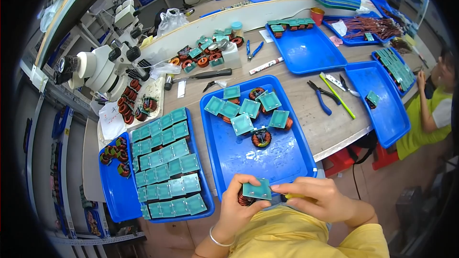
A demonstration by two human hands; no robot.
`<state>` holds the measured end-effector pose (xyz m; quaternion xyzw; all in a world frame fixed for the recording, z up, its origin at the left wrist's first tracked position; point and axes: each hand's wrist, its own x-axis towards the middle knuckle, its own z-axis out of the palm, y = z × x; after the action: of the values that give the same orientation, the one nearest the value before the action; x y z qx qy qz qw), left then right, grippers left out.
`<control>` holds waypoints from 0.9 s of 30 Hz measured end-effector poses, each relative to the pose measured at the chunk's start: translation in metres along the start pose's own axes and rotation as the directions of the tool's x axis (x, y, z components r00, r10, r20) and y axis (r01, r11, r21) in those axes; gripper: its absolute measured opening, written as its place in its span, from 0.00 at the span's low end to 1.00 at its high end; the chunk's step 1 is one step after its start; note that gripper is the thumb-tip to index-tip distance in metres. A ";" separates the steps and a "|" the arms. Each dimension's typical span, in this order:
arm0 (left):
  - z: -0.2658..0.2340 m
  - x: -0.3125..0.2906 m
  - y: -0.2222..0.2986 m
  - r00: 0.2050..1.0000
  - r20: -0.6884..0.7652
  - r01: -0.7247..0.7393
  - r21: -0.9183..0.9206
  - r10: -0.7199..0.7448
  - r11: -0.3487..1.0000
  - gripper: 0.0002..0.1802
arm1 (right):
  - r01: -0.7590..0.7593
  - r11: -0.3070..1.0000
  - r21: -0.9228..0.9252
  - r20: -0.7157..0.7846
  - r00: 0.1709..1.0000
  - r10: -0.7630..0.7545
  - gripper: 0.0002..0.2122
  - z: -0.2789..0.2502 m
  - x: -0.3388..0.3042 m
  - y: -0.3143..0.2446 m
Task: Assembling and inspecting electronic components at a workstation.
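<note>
My left hand (239, 205) is closed around a copper-wound toroid coil with a square green circuit board (257, 189) on top. The coil's windings show below the board, between my fingers. In my right hand (322, 199) is a thin tool with a yellow handle (293, 196); its tip meets the board's right edge, and its exact kind is hidden by my fingers. Just beyond my hands lies a blue tray (239, 162) with several similar coils under green boards. One coil (261, 138) there has its windings facing up.
To the left, a blue tray (210, 200) holds rows of green-boarded coils, beside a smaller tray (114, 198) of bare coils. A microscope (98, 67) stands behind them. Pliers (321, 98), a hammer (201, 75) and a marker (266, 66) lie on the table. A co-worker (430, 110) sits at the right.
</note>
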<state>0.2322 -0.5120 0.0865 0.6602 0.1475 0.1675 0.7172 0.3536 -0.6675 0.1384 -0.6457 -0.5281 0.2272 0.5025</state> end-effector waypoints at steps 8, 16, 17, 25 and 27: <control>-0.001 -0.005 0.003 0.997 0.074 0.009 -0.016 -0.007 1.000 0.24 | -0.058 0.996 0.068 0.124 0.991 0.050 0.16 -0.003 0.003 -0.009; 0.005 0.003 0.021 0.957 0.090 -0.290 0.314 0.276 0.904 0.20 | -0.020 0.998 0.053 0.109 0.994 0.014 0.16 -0.004 0.002 -0.009; 0.004 0.003 0.023 0.957 0.091 -0.289 0.314 0.275 0.904 0.20 | -0.021 0.998 0.053 0.109 0.994 0.015 0.16 -0.004 0.002 -0.009; 0.002 0.003 0.014 0.964 0.086 -0.264 0.451 0.253 0.853 0.17 | 0.017 0.986 -0.163 0.024 1.000 -0.013 0.17 0.006 -0.004 -0.005; 0.002 0.003 0.014 0.969 0.089 -0.244 0.430 0.229 0.869 0.18 | -0.044 0.995 -0.085 0.058 0.997 0.049 0.17 0.001 -0.001 -0.007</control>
<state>0.2348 -0.5117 0.1010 0.8201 0.0868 0.2049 0.5271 0.3492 -0.6684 0.1443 -0.6713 -0.5368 0.2359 0.4534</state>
